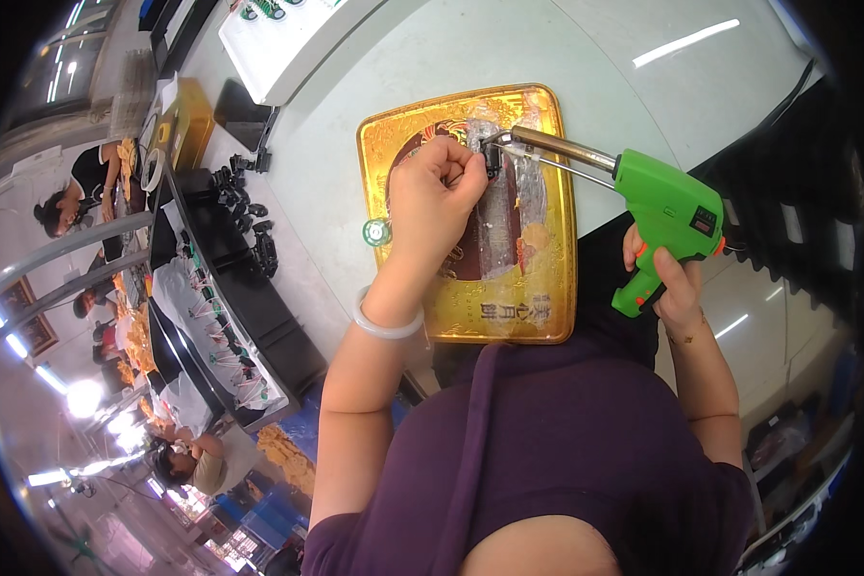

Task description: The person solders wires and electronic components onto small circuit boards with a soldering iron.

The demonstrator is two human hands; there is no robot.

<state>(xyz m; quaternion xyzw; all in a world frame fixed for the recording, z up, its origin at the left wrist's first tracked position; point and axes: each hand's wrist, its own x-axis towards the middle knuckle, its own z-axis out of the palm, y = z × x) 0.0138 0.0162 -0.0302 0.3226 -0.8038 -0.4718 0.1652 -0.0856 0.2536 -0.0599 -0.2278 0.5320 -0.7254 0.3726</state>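
"Trouble?"
"A burn, I'd judge, if the left hand (432, 192) slips: it's pinched on the black part (492, 160) over the tray's (559, 206) far half, just beside the gun's (667, 197) likely hot tip."
"The gun points where?"
"Left, slightly far, along its barrel; the right hand (680, 291) grips its handle. The part seems to run near to far."
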